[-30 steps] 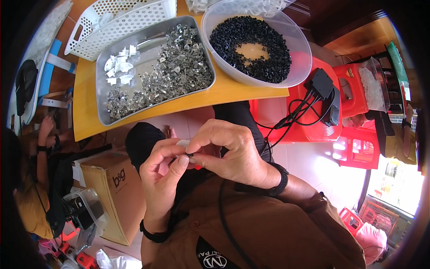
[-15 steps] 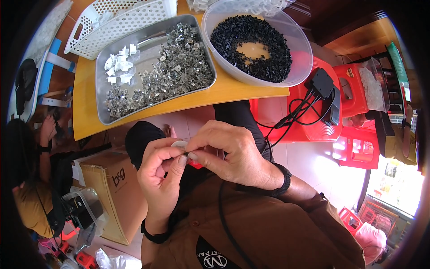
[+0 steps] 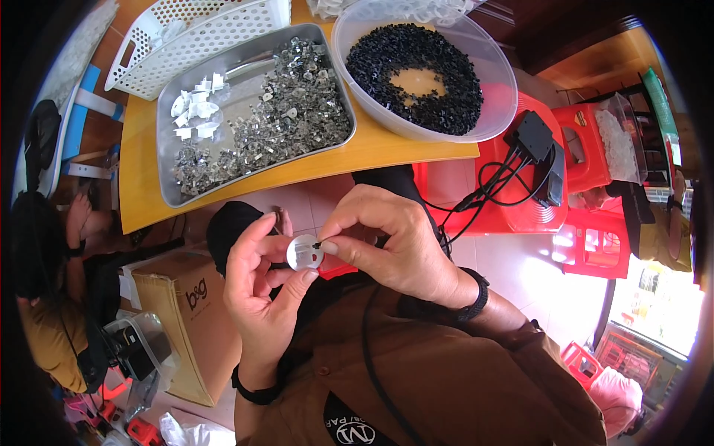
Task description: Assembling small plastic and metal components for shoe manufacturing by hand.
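Observation:
Between the fingers of my left hand is a small round white plastic part, its flat face turned up toward me. My right hand pinches a tiny black piece between thumb and forefinger, right at the white part's edge; whether it sits in the part I cannot tell. Both hands are in front of my chest, below the table's near edge. On the table, a metal tray holds many small shiny metal pieces and several white plastic parts. Beside it, a clear round tub contains small black pieces.
The yellow table has a white perforated basket at its far left. Right of it, a red stool carries a black box with cables. A cardboard box stands on the floor at left, near another person.
The white part has tilted, so its round face now shows. My left fingers have spread a little, and the black piece in my right fingertips has come into clearer view.

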